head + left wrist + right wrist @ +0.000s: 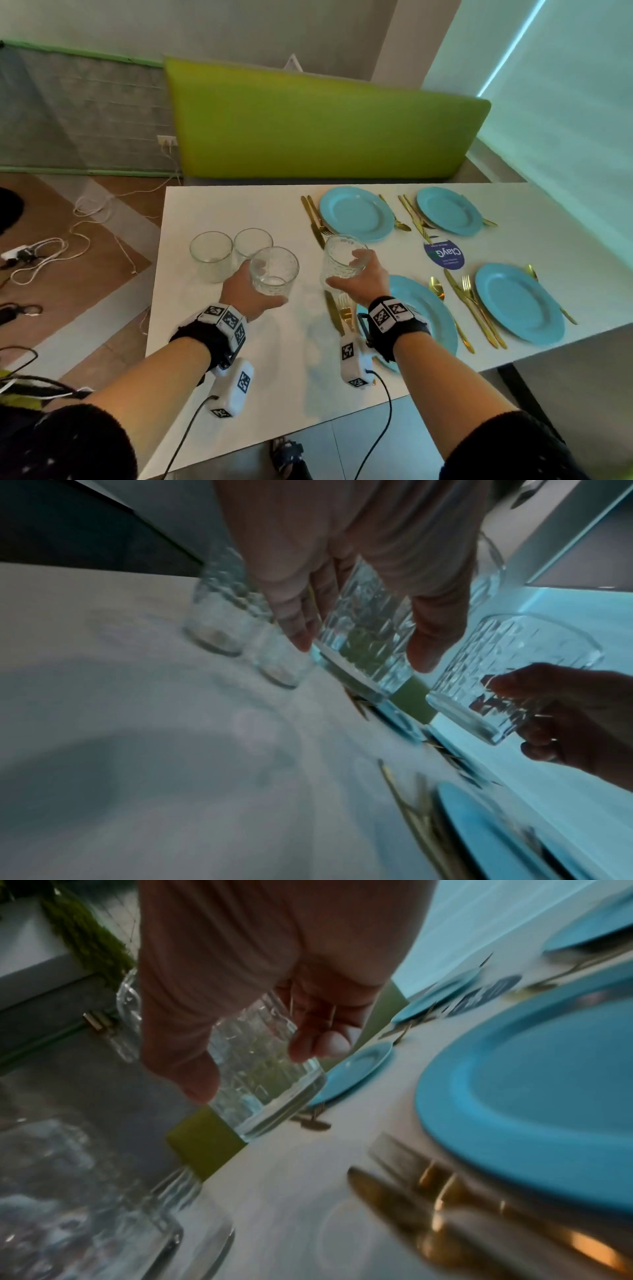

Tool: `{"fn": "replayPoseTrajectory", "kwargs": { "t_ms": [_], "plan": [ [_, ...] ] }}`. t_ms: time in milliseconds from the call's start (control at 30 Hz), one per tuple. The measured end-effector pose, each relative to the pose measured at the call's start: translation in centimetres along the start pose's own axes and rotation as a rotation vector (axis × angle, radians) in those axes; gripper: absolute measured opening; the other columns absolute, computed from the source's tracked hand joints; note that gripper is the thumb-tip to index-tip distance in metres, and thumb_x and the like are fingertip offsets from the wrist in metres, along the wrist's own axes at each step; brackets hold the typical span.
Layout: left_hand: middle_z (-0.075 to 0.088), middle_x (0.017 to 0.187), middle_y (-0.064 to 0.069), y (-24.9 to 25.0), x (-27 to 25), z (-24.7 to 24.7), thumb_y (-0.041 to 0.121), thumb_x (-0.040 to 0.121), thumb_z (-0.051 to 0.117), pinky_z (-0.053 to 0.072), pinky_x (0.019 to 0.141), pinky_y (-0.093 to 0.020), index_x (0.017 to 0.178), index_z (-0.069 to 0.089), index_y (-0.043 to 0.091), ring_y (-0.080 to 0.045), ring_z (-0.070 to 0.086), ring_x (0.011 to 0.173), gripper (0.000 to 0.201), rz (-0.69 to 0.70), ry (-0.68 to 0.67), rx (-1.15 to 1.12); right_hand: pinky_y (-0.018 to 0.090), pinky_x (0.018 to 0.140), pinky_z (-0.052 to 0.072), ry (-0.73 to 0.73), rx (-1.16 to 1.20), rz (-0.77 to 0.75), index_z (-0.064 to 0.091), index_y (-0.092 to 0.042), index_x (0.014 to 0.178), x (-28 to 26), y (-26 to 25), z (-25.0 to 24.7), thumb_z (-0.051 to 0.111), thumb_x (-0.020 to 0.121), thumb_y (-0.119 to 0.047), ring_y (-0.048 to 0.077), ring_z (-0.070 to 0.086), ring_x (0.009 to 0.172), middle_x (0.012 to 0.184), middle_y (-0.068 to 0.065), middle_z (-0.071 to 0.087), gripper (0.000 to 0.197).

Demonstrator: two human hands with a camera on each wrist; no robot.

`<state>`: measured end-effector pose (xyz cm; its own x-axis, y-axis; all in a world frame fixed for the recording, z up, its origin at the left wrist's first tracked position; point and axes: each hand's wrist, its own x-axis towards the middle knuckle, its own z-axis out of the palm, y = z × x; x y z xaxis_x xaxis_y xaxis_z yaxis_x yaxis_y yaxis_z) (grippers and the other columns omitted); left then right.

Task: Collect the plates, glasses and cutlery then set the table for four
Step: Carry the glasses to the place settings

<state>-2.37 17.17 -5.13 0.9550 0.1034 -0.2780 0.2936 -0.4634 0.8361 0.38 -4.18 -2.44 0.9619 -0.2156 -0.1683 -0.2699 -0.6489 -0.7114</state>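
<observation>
My left hand (pixel 251 291) grips a clear patterned glass (pixel 274 270) lifted over the white table (pixel 274 212); the left wrist view shows fingers (pixel 294 626) and thumb around that glass (pixel 363 631). My right hand (pixel 359 277) holds a second patterned glass (pixel 342 262) above the near-left blue plate (pixel 431 308), the same glass (pixel 267 1074) in the right wrist view. Two more glasses (pixel 211 255) (pixel 251 241) stand on the table to the left. Three other blue plates (pixel 356 213) (pixel 448 210) (pixel 519 303) lie set with gold cutlery (pixel 474 305) beside each.
A green bench back (pixel 322 126) runs along the table's far side. A round blue sticker (pixel 443 257) sits between the plates. Cables and a power strip (pixel 20 253) lie on the floor to the left. The table's near edge is by my forearms.
</observation>
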Motion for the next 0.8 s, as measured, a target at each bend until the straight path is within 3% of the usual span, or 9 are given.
{"fn": "replayPoseTrajectory", "kwargs": {
  "t_ms": [233, 400, 500, 600, 700, 800],
  "plan": [
    [0.059, 0.129, -0.004, 8.3, 1.8, 5.0, 0.023, 0.060, 0.086, 0.040, 0.091, -0.022, 0.131, 0.047, 0.018, -0.022, 0.056, 0.118, 0.081, 0.164, -0.085, -0.023, 0.016, 0.069, 0.040, 0.176, 0.012, 0.102, 0.045, -0.017, 0.128, 2.9, 3.6, -9.8, 0.081, 0.068, -0.026, 0.020, 0.055, 0.103, 0.119, 0.002, 0.055, 0.070],
    [0.056, 0.132, -0.004, 12.8, 4.4, 10.4, 0.021, 0.061, 0.086, 0.037, 0.090, -0.019, 0.134, 0.045, 0.016, -0.021, 0.053, 0.122, 0.085, 0.201, -0.174, -0.003, 0.030, 0.090, 0.045, 0.301, 0.032, 0.211, 0.046, -0.015, 0.126, 6.9, 8.2, -15.7, 0.084, 0.063, -0.027, 0.025, 0.055, 0.113, 0.125, 0.008, 0.057, 0.075],
    [0.057, 0.131, -0.005, 15.4, 6.7, 14.6, 0.021, 0.059, 0.088, 0.039, 0.093, -0.021, 0.132, 0.046, 0.013, -0.021, 0.054, 0.121, 0.084, 0.203, -0.207, 0.003, 0.029, 0.089, 0.044, 0.334, 0.030, 0.285, 0.046, -0.014, 0.127, 10.1, 11.6, -19.3, 0.083, 0.064, -0.027, 0.027, 0.054, 0.115, 0.125, 0.010, 0.056, 0.074],
    [0.059, 0.128, -0.005, 17.7, 9.1, 18.8, 0.022, 0.056, 0.089, 0.041, 0.096, -0.025, 0.128, 0.048, 0.013, -0.022, 0.055, 0.119, 0.083, 0.188, -0.214, 0.020, 0.035, 0.094, 0.045, 0.349, 0.025, 0.343, 0.046, -0.011, 0.126, 13.7, 15.1, -22.5, 0.084, 0.064, -0.027, 0.029, 0.054, 0.115, 0.126, 0.013, 0.056, 0.074],
    [0.059, 0.128, -0.004, 19.9, 11.4, 23.1, 0.023, 0.056, 0.089, 0.039, 0.094, -0.024, 0.130, 0.048, 0.014, -0.023, 0.055, 0.119, 0.085, 0.168, -0.233, 0.030, 0.035, 0.093, 0.046, 0.367, 0.022, 0.414, 0.046, -0.011, 0.127, 17.4, 18.5, -25.4, 0.085, 0.064, -0.029, 0.029, 0.054, 0.116, 0.126, 0.013, 0.055, 0.076],
    [0.057, 0.130, -0.004, 21.6, 13.5, 26.8, 0.024, 0.054, 0.089, 0.040, 0.099, -0.027, 0.134, 0.045, 0.013, -0.022, 0.053, 0.123, 0.092, 0.162, -0.267, 0.029, 0.034, 0.094, 0.045, 0.373, 0.026, 0.467, 0.044, -0.011, 0.130, 20.6, 21.1, -27.6, 0.084, 0.065, -0.031, 0.030, 0.053, 0.117, 0.127, 0.015, 0.054, 0.079]
  ]
}}
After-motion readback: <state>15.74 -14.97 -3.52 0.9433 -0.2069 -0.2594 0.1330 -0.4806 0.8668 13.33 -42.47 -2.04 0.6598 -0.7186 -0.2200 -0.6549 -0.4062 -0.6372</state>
